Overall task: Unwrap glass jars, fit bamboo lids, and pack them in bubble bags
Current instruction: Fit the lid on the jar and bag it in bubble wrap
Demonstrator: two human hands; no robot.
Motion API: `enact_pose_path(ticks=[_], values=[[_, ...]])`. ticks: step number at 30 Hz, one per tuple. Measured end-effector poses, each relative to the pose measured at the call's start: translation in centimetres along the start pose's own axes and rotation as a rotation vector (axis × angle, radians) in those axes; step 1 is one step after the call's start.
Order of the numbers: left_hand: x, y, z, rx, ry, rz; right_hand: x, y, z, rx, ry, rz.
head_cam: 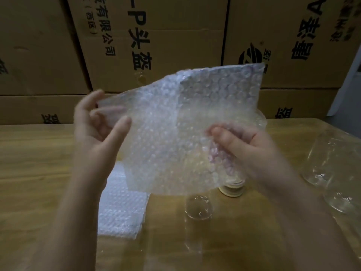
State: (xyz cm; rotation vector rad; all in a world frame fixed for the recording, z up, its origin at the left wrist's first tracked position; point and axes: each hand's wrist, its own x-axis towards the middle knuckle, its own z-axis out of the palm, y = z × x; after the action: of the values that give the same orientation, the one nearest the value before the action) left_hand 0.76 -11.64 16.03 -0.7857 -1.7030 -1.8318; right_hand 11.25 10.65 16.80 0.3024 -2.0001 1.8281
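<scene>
Plastic bubble bag (175, 122) x1 in 2 hands (93, 133) (240, 141); 3 jars (198, 208) (328, 161) (343, 202), 1 lid (231, 190).

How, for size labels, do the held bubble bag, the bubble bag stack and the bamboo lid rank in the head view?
1. held bubble bag, nearest the camera
2. bubble bag stack, partly covered
3. bamboo lid, partly covered

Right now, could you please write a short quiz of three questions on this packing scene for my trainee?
1. True or false: the bubble bag lies flat on the table.
2. What lies on the table below the left hand? A) stack of bubble bags B) scissors C) tape
3. Fill in: the bamboo lid shows just below the ____ hand.
Key: 1 false; 2 A; 3 right hand.
</scene>
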Motion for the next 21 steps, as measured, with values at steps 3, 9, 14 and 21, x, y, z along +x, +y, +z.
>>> enact_pose_path(ticks=[3,9,14,21], values=[[-0.2,-1.8,0.1,-0.191,-0.246,-0.500,0.1,0.1,-1.0,0.047,0.087,0.111],[-1.3,-3.3,0.5,-0.200,-0.499,-0.670,0.8,1.5,-2.9,-0.094,0.238,0.265],[-0.9,-3.5,-0.5,-0.138,-0.354,-0.587,0.9,2.0,-4.2,-0.386,0.266,0.262],[0.2,-2.6,-1.8,-0.037,-0.196,-0.171,0.4,0.5,-3.6,-0.524,0.337,-0.010]])
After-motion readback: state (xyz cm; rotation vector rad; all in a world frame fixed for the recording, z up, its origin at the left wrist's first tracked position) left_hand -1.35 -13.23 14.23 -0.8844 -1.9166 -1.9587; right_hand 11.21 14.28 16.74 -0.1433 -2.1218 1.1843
